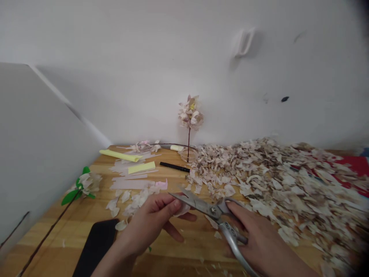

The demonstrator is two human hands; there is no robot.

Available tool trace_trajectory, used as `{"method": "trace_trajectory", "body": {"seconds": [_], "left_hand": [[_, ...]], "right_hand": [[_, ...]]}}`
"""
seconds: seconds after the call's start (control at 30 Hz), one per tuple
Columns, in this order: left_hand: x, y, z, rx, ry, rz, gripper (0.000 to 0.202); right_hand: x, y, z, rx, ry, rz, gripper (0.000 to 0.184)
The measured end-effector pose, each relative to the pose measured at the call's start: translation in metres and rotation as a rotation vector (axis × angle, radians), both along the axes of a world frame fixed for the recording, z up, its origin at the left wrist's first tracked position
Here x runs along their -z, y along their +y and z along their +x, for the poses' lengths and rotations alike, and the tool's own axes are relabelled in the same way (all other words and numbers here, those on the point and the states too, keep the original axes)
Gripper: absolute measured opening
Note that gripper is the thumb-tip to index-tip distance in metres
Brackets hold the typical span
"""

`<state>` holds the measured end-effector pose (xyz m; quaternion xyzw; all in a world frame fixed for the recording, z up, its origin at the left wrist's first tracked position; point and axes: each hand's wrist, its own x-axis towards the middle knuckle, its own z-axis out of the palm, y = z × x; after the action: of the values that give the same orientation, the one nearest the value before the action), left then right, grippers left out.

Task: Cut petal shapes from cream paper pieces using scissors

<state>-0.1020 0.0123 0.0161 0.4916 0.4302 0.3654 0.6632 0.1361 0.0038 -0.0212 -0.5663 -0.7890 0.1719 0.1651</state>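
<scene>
Between thumb and fingers, my left hand (157, 215) pinches a small pale petal (183, 209) above the front middle of the table. My right hand (253, 234) grips a pair of metal scissors (212, 211) by the handles. Their blades are parted and reach left over the petal, close to my left fingertips. Whether the blades touch the petal I cannot tell. Just behind my left hand lies a loose cluster of whitish petals (141, 196). Part of the petal is hidden by my thumb and fingers.
A large heap of dried petals (271, 184) covers the right side of the wooden table (161, 257). An upright flower stem (191, 113) stands at the back. Yellow paper (141, 167), a black pen (175, 167), a black phone (96, 246) and a green-leaved flower (86, 182) lie leftward.
</scene>
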Motion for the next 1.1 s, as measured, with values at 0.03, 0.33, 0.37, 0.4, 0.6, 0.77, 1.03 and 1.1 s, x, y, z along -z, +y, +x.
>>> {"method": "trace_trajectory", "body": {"seconds": [0.03,0.33,0.37,0.4,0.6,0.77,1.03,1.1], "left_hand": [[0.0002,0.0000,0.0000,0.000,-0.001,-0.005,0.022],[0.0009,-0.0004,-0.0001,-0.014,-0.019,-0.035,0.021],[0.0013,-0.0002,-0.0001,-0.015,-0.014,-0.035,0.021],[0.0017,-0.0001,-0.0002,-0.016,-0.009,-0.040,0.021],[0.0018,0.0007,-0.0004,-0.026,-0.014,-0.074,0.021],[0.0009,-0.0001,-0.0004,-0.023,-0.041,-0.070,0.020],[-0.0014,-0.0002,-0.0004,0.009,-0.029,-0.020,0.022],[-0.0029,0.0002,0.0003,0.015,-0.010,-0.019,0.024]], "right_hand": [[0.0012,0.0001,0.0004,-0.005,-0.001,0.020,0.023],[-0.0044,0.0021,-0.0023,0.012,0.032,-0.002,0.021],[-0.0048,0.0019,-0.0024,0.009,0.038,0.004,0.019],[-0.0047,0.0016,-0.0024,0.004,0.042,0.011,0.017],[-0.0010,0.0016,-0.0017,-0.014,0.020,0.021,0.015],[-0.0035,0.0042,-0.0020,-0.003,0.024,-0.024,0.018],[-0.0069,0.0036,-0.0009,0.024,-0.005,-0.083,0.018],[-0.0054,0.0045,0.0009,0.051,0.040,-0.090,0.017]]}}
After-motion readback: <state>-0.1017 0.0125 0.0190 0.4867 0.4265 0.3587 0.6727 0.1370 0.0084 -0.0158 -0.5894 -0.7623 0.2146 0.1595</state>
